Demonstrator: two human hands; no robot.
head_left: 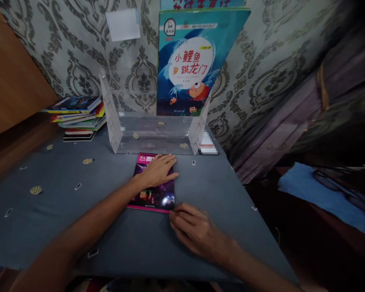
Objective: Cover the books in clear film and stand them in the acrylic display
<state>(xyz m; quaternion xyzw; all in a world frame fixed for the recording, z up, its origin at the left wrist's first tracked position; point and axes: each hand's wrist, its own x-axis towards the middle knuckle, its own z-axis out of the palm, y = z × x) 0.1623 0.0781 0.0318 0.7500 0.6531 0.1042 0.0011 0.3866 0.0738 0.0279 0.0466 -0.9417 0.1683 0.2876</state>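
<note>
A purple and black book with a pink edge lies flat on the table, in front of a clear acrylic rack. Across its upper part rests my left hand, palm down with the fingers stretched out, covering some of the cover. My right hand is at the book's lower right corner, its fingers closed together in a pinch there. Higher up on the clear rack, a blue-green picture book with orange fish stands upright, and another book shows behind it.
At the left, several books are stacked beside a wooden panel. A white card is on the patterned wall. A small pixelated object sits by the rack's right foot. A purple curtain and blue cloth are at the right.
</note>
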